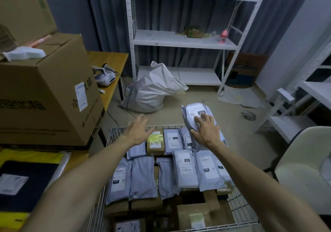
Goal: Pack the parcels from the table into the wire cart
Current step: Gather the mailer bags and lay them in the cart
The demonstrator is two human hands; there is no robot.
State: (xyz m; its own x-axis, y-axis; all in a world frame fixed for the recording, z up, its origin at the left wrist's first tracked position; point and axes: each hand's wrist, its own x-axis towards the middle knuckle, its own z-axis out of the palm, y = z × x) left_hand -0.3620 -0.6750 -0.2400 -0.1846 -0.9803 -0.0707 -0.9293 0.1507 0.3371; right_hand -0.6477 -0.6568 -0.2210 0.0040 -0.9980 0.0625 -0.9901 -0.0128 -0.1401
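Observation:
The wire cart (114, 133) stands in front of me, filled with several grey mailer bags, a small brown box marked "1-3" (155, 144) and cardboard boxes lower down. My right hand (206, 129) holds a grey labelled parcel (196, 111) upright at the cart's far right corner, fingers spread over its label and thumb under its lower edge. My left hand (138, 131) hovers open above the cart's far left, fingers spread, holding nothing.
A wooden table (111, 61) on the left carries a large cardboard box (44, 91), a label printer (105, 75) and yellow and dark parcels (23, 181). A white sack (154, 90) lies on the floor before white shelving (179, 39). A pale chair (304, 160) stands right.

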